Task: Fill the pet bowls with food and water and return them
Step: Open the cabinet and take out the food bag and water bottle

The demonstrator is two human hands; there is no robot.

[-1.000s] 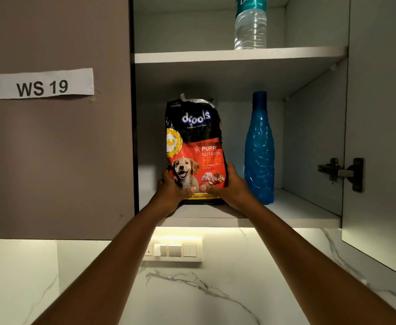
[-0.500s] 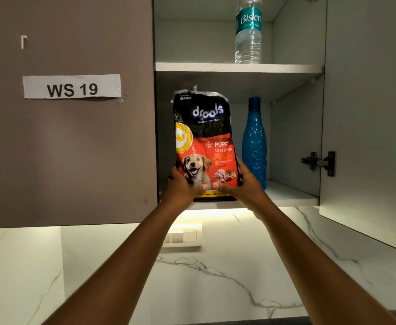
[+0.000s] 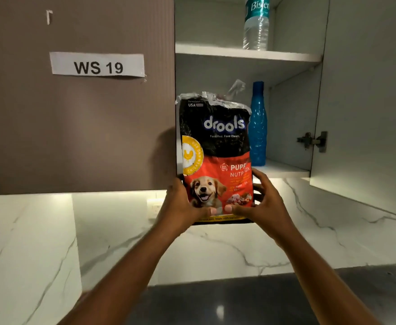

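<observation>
We hold the dog food bag (image 3: 215, 158) upright in front of the open cabinet (image 3: 293, 113), clear of the lower shelf (image 3: 283, 168) and above the dark tabletop (image 3: 239, 299). Our left hand (image 3: 180, 205) grips its lower left edge and our right hand (image 3: 262, 202) its lower right edge, fingers curled behind and both thumbs pressed on the front near the bottom. No pet bowls are in view, so we judge the task to be at an early stage: fetching the food.

To do this step well, we should keep the bag vertical as we bring it down. Its top (image 3: 213, 98) looks torn open and crumpled, so any tilt could spill kibble. Gripping so low leaves the upper part free to flop; sliding one hand higher up the side would steady it. We set it flat on the tabletop before letting go.

The blue bottle (image 3: 258, 123) stands on the lower shelf just right of the bag, and a clear water bottle (image 3: 256, 26) stands on the shelf above; either may serve for the water.
</observation>
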